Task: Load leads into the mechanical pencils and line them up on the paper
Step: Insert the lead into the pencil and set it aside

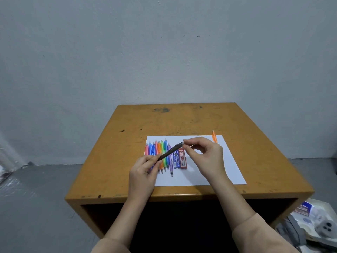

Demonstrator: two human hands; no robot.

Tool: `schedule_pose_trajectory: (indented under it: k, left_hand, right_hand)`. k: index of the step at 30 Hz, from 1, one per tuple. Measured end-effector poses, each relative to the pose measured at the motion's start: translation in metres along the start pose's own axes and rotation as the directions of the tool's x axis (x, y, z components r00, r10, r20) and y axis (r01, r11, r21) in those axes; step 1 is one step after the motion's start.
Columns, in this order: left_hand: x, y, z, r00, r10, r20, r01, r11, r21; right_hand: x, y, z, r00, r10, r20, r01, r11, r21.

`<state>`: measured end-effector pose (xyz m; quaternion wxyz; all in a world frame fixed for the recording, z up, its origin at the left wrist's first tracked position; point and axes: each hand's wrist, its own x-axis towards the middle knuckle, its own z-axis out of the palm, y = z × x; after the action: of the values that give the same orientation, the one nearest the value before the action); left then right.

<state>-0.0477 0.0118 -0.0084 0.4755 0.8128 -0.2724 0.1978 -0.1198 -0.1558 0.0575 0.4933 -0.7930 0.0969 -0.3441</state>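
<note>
1. My left hand (144,172) grasps the lower barrel of a dark mechanical pencil (171,151) with the fingers curled round it. It holds the pencil clear of the sheet at a slant, with the top end pointing up and away to the right.
2. My right hand (206,154) meets that top end. Thumb and forefinger pinch the pale cap, and the other fingers curl loosely behind. I cannot tell whether a lead lies between those fingertips.
3. Under the held pencil and beyond my left hand lies a row of coloured mechanical pencils (158,148). They sit side by side on a sheet of white paper (186,178), tips toward me, and my left fingers hide some near ends.
4. Just below my right-hand pinch, beside the row's right end, a blue lead case (176,162) and a red lead case (183,159) lie touching each other.
5. Beyond my right hand, well apart from the row, a single orange mechanical pencil (214,136) lies at the paper's far edge.
6. The paper rests on a wooden table (164,121) that stands against a grey wall (164,52).
</note>
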Motion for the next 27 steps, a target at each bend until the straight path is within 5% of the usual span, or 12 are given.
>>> schedule_pose_trajectory:
  k: [9,20,27]
  left_hand:
    - [-0.001,0.002,0.000,1.000,0.017,-0.009,-0.017,0.999,0.029]
    - [0.001,-0.002,0.001,0.998,-0.058,-0.031,0.058,0.998,0.007]
    - [0.001,0.000,0.000,0.995,-0.092,-0.034,0.092,0.996,-0.008]
  right_hand:
    - [-0.002,0.004,0.008,0.988,-0.142,-0.062,0.136,0.986,-0.091]
    - [0.001,0.008,0.003,1.000,0.014,0.025,-0.014,1.000,0.005]
    - [0.012,0.030,-0.001,0.987,0.140,0.082,-0.117,0.964,-0.238]
